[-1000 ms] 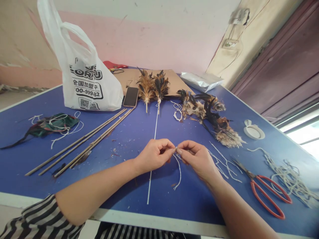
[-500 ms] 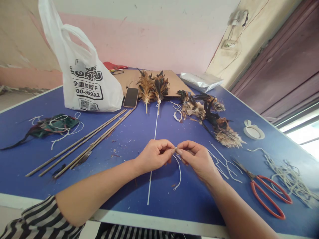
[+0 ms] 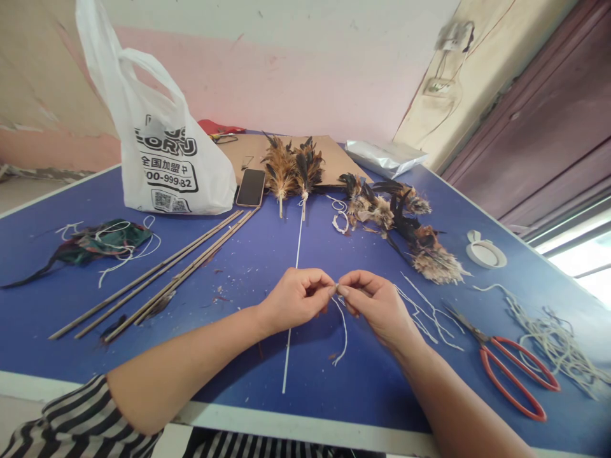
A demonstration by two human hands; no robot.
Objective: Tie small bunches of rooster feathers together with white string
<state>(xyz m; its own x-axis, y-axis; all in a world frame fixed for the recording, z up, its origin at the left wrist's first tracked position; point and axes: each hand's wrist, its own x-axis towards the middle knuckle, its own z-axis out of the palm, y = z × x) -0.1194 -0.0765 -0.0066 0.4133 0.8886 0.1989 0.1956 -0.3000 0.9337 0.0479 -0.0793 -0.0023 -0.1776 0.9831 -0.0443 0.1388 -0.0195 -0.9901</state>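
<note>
My left hand [image 3: 300, 294] and my right hand [image 3: 375, 302] meet over the front middle of the blue table, thumb and forefinger of each pinched together. Both pinch a white string [image 3: 344, 334], whose loose end hangs down below the fingertips and curls toward the table. The part between the fingers is mostly hidden. Cut pieces of string [image 3: 429, 315] lie just right of my right hand. Farther right are scissors [image 3: 506, 362] with red handles, blades slightly apart.
Thin sticks [image 3: 181, 273] lie at left, near a dark green bundle [image 3: 102, 242]. A white plastic bag [image 3: 176, 159], a phone [image 3: 251, 187] and two tied feather bunches [image 3: 281, 168] stand behind. Loose feathers [image 3: 429, 251], a tape roll [image 3: 485, 253] and tangled string [image 3: 548, 337] are at right.
Almost nothing differs. Both hands keep their pinch on the string in the same place, with only a tiny shift of the fingers.
</note>
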